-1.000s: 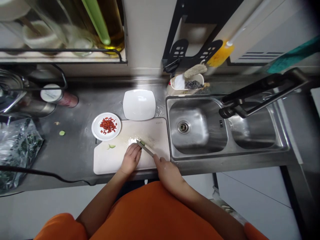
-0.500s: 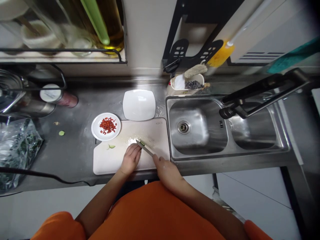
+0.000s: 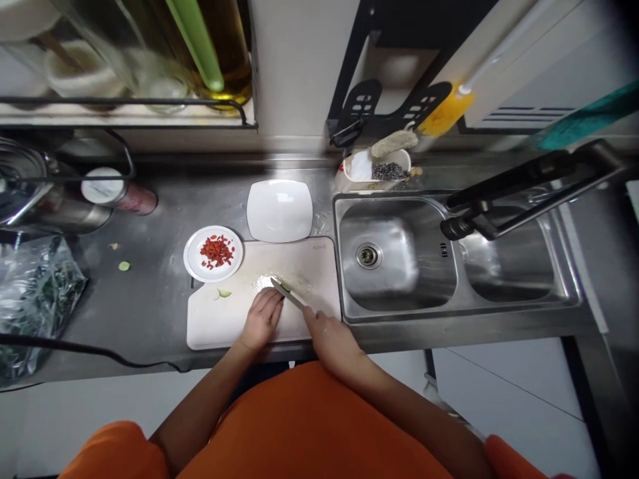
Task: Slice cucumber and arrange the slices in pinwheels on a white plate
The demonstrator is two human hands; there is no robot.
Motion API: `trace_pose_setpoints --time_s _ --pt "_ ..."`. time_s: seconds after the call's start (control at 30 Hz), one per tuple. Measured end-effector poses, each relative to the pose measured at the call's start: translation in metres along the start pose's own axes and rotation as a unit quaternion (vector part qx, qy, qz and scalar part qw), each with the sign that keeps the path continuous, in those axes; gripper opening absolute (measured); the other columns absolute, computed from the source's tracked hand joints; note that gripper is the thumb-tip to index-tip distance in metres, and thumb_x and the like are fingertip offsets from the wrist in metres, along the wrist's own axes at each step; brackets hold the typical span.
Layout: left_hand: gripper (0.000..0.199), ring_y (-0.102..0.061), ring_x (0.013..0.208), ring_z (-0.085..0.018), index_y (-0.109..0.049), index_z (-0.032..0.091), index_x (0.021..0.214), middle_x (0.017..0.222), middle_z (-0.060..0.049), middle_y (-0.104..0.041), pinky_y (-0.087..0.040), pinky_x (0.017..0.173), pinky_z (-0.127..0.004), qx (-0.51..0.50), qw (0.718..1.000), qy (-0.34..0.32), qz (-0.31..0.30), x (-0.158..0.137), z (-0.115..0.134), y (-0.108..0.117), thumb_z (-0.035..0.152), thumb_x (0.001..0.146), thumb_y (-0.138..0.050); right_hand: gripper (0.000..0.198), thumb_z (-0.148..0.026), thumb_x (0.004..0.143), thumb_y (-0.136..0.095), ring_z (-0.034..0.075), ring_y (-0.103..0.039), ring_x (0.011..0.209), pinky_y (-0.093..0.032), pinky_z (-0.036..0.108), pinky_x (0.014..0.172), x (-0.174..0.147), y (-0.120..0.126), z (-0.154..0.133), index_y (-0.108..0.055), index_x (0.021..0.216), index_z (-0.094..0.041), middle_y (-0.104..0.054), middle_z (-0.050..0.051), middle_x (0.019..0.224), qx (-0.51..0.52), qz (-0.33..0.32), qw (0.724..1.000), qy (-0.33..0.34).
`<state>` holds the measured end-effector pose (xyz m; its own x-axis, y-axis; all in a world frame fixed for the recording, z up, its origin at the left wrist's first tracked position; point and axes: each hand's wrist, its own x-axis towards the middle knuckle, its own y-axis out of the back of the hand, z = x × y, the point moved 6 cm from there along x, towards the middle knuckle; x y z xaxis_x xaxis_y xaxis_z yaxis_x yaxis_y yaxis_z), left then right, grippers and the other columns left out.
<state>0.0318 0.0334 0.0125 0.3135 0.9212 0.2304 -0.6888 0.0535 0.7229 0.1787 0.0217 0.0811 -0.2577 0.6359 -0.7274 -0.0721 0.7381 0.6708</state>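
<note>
My right hand [image 3: 329, 334] is closed round the handle of a kitchen knife [image 3: 289, 295], its blade slanting left and away from me over the cutting board [image 3: 214, 326]. A small green-skinned vegetable piece [image 3: 285, 287] shows along the far side of the blade. Bent fingers of my left hand [image 3: 263, 318] press down beside the knife tip, against that piece, mostly hiding what is under them. Thin pale-green scraps [image 3: 224, 293] lie on the board's left part, and wet bits glisten in its middle.
A white plate of red goji berries [image 3: 238, 255] overlaps the board's far left corner. Behind the board stands a white square dish [image 3: 279, 211]. The steel sink [image 3: 399, 249] with its black faucet [image 3: 529, 176] is at the right. A plastic bag of greens [image 3: 37, 299] lies left.
The view has shifted very slightly, moving the whole scene a little rightward. Both hands and the knife keep nearly the same places on the board.
</note>
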Motion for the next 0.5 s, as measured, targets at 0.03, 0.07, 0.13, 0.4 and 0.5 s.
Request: trace_pose_setpoints --time_s 0.03,0.07,0.13,0.4,0.5 --pt "0.026 -0.056 0.108 -0.022 -0.059 0.017 0.112 0.108 -0.01 -0.064 -0.047 0.098 -0.043 -0.001 1.0 0.0 0.0 0.0 0.0 0.0 0.017 0.089 -0.048 0.034 -0.008 0.093 -0.023 0.021 -0.067 0.081 -0.05 0.027 0.064 0.001 0.0 0.0 -0.044 0.117 -0.017 -0.063 0.012 0.093 0.001 0.0 1.0 0.0" --pt "0.026 -0.056 0.108 -0.022 -0.059 0.017 0.112 0.108 -0.009 -0.064 -0.047 0.098 -0.043 -0.002 1.0 0.0 0.0 0.0 0.0 0.0 0.017 0.089 -0.048 0.034 -0.008 0.093 -0.023 0.021 -0.066 0.082 -0.05 0.027 0.064 0.002 0.0 0.0 -0.044 0.118 -0.017 -0.063 0.012 0.093 0.002 0.001 1.0 -0.001" --pt "0.026 -0.056 0.108 -0.021 -0.059 0.017 0.113 0.108 -0.009 -0.064 -0.047 0.098 -0.043 -0.004 1.0 0.002 -0.001 -0.001 -0.001 -0.001 0.017 0.089 -0.048 0.034 -0.008 0.092 -0.023 0.021 -0.066 0.083 -0.05 0.027 0.065 0.004 -0.001 0.0 -0.044 0.118 -0.017 -0.063 0.011 0.093 0.006 0.004 1.0 -0.002" --pt "0.028 -0.056 0.108 -0.021 -0.058 0.017 0.114 0.109 -0.009 -0.064 -0.047 0.098 -0.043 -0.011 1.0 0.004 -0.001 -0.001 -0.003 -0.002 0.016 0.089 -0.047 0.036 -0.007 0.093 -0.023 0.021 -0.066 0.086 -0.051 0.028 0.066 0.012 0.004 -0.002 -0.044 0.12 -0.016 -0.064 0.012 0.096 0.008 0.001 1.0 -0.004" --pt "0.028 -0.056 0.109 -0.021 -0.058 0.018 0.115 0.11 -0.009 -0.064 -0.047 0.098 -0.044 -0.012 1.0 0.005 -0.005 -0.001 -0.002 -0.002 0.017 0.089 -0.047 0.036 -0.007 0.093 -0.024 0.02 -0.066 0.086 -0.051 0.027 0.066 0.017 0.004 -0.004 -0.045 0.121 -0.016 -0.064 0.013 0.095 0.008 -0.002 1.0 -0.003"
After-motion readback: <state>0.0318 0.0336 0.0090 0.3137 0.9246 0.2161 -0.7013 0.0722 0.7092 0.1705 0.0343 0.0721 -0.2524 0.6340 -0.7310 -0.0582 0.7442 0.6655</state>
